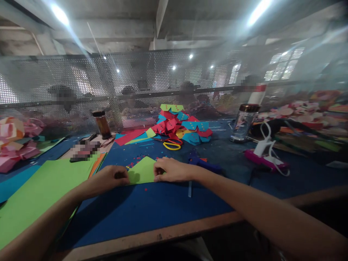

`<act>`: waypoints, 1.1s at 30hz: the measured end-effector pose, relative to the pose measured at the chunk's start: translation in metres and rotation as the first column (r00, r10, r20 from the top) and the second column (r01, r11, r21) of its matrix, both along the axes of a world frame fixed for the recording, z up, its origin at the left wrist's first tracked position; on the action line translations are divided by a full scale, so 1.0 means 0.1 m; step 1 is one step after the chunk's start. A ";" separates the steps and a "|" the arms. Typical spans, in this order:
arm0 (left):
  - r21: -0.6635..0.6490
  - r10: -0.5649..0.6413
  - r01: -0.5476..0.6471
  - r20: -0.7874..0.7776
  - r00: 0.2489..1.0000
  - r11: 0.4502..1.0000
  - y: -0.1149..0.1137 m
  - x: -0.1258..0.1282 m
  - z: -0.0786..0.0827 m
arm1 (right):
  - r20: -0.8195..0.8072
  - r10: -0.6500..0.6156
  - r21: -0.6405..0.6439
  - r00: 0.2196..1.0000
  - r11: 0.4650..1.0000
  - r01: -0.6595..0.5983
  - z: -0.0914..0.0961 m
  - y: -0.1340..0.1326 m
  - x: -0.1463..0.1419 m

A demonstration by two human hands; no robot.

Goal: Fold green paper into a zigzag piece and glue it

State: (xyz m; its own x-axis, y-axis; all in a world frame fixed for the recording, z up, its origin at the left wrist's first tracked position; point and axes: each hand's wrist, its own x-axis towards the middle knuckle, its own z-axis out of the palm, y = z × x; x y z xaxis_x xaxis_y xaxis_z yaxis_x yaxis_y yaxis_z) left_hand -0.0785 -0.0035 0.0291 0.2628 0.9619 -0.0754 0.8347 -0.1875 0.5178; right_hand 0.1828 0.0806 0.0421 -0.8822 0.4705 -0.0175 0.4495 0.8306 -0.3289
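Observation:
A folded piece of light green paper point(144, 169) lies on the blue table between my two hands, its peak pointing away from me. My left hand point(116, 176) pinches its left corner. At the right end, the fingers of my right hand point(167, 169) are closed on the paper and hide that corner. Small red, yellow and blue paper dots point(134, 161) are scattered just behind it. Beside my right wrist lies a blue glue gun point(205, 164), partly covered by the forearm, with a clear glue stick point(190, 189) in front.
Large green sheets point(51, 181) are stacked at left, near a phone point(85, 150) and a dark bottle point(102, 125). Yellow-and-red-handled scissors point(172, 145) lie before a pile of coloured paper pieces point(185, 127). Right stand a clear bottle point(244, 123) and a purple-white power strip point(266, 159). A perforated screen point(152, 76) runs behind.

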 end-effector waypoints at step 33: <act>0.188 -0.216 0.194 0.106 0.971 0.963 -0.01 0.12 -0.07 | 0.005 -0.007 0.001 1.000 1.000 0.007 0.00 -0.01 0.00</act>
State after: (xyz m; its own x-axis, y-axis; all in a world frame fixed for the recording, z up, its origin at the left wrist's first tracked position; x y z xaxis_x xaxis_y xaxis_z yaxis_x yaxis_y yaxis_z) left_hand -0.0668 -0.0049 0.0222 0.4523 0.8815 0.1356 0.6998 -0.4450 0.5588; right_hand 0.1827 0.0797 0.0423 -0.8790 0.4763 -0.0212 0.4566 0.8281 -0.3254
